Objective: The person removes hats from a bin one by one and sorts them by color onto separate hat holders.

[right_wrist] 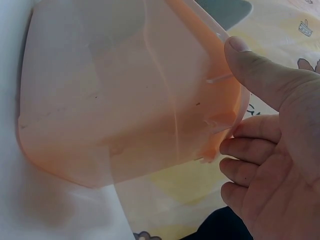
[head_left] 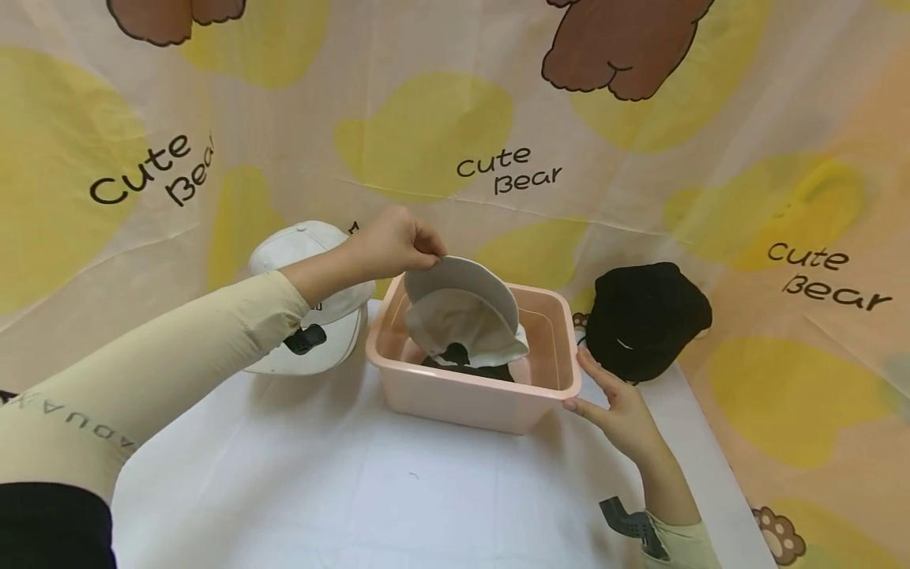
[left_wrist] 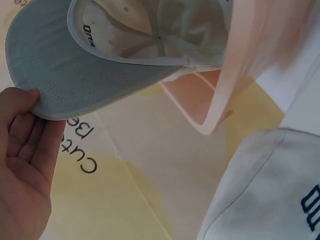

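Note:
My left hand [head_left: 398, 241] pinches the brim edge of a light cap [head_left: 462, 316] between thumb and fingers. The cap's inside faces me in the head view, its grey under-brim [left_wrist: 60, 65] fills the left wrist view's upper left, and its crown hangs in the pink plastic bin [head_left: 455, 399]. Beneath it in the bin lies something black [head_left: 501, 372], mostly hidden. My right hand [head_left: 626, 415] is at the bin's right front corner, with thumb [right_wrist: 242, 50] and fingers spread and fairly straight against the corner.
Left of the bin, white caps [head_left: 302, 245] stand close together, one with dark lettering. A black cap [head_left: 647, 320] sits to the right, just beyond my right hand. The white tabletop [head_left: 398, 506] meets a printed bear cloth [head_left: 426, 158] behind.

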`<state>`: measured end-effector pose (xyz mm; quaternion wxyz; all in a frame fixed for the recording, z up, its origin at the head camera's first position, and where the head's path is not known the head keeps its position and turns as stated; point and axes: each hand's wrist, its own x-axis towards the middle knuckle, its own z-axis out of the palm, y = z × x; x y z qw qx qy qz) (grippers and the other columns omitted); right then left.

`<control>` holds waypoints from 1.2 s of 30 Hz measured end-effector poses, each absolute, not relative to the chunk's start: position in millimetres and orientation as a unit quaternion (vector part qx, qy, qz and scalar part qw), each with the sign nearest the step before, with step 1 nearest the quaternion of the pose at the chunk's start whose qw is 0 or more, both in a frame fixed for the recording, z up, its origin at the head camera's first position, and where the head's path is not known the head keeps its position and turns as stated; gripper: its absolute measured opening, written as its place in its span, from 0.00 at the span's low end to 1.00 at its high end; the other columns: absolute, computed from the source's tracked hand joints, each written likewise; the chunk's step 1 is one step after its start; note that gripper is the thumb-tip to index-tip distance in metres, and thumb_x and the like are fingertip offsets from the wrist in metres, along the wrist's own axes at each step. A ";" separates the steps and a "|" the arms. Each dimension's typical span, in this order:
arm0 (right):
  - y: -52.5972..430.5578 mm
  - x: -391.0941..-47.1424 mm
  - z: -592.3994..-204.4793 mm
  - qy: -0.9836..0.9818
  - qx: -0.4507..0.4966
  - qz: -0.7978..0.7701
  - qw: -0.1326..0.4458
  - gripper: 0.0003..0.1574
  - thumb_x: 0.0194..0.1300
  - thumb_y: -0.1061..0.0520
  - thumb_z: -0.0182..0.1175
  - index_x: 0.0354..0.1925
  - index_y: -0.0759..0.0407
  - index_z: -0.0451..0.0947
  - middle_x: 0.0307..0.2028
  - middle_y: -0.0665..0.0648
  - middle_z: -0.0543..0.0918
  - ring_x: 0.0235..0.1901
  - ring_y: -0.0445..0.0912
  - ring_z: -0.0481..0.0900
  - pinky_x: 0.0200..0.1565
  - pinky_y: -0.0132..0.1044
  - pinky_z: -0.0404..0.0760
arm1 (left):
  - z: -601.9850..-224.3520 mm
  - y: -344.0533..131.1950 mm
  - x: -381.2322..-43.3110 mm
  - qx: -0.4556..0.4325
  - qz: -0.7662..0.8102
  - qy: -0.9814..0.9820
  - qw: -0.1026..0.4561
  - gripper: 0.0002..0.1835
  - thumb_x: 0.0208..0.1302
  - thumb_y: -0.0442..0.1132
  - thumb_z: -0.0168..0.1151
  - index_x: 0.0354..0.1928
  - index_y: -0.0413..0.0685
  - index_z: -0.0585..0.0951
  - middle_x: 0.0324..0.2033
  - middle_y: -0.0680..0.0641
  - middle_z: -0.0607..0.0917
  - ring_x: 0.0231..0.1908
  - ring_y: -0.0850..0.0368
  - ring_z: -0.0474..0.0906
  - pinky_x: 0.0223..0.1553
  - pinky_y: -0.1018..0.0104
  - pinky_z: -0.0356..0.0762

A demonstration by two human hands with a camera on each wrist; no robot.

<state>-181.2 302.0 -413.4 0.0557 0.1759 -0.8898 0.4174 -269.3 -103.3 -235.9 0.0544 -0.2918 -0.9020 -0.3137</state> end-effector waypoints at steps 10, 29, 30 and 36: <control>301.1 -180.5 -413.5 -0.894 0.170 0.411 0.055 0.52 0.59 0.48 0.76 0.76 0.51 0.64 0.77 0.58 0.62 0.75 0.65 0.59 0.65 0.72 0.66 | -216.7 -124.2 -260.4 -0.274 -0.389 -0.875 0.088 0.06 0.62 0.29 0.70 0.39 0.44 0.91 0.35 0.46 0.92 0.33 0.63 0.87 0.30 0.75 0.83; 301.6 -179.4 -413.1 -0.895 0.164 0.413 0.046 0.54 0.59 0.48 0.76 0.77 0.52 0.62 0.77 0.61 0.61 0.76 0.65 0.57 0.65 0.73 0.65 | -178.5 -168.6 -243.8 -0.261 -0.418 -0.840 0.226 0.03 0.59 0.28 0.73 0.35 0.39 0.91 0.31 0.47 0.92 0.30 0.72 0.86 0.32 0.81 0.82; 301.3 -179.1 -412.5 -0.894 0.164 0.413 0.045 0.54 0.59 0.48 0.76 0.77 0.52 0.63 0.77 0.61 0.61 0.76 0.65 0.57 0.65 0.73 0.65 | -177.2 -170.7 -243.5 -0.259 -0.422 -0.838 0.230 0.03 0.59 0.28 0.73 0.35 0.39 0.91 0.32 0.47 0.92 0.30 0.72 0.86 0.32 0.81 0.82; 301.4 -179.6 -412.5 -0.894 0.165 0.413 0.049 0.53 0.59 0.48 0.77 0.77 0.50 0.64 0.77 0.60 0.62 0.76 0.64 0.58 0.66 0.72 0.66 | -172.0 -183.7 -243.1 -0.236 -0.446 -0.828 0.244 0.04 0.58 0.28 0.74 0.35 0.40 0.91 0.33 0.46 0.92 0.31 0.71 0.87 0.33 0.82 0.83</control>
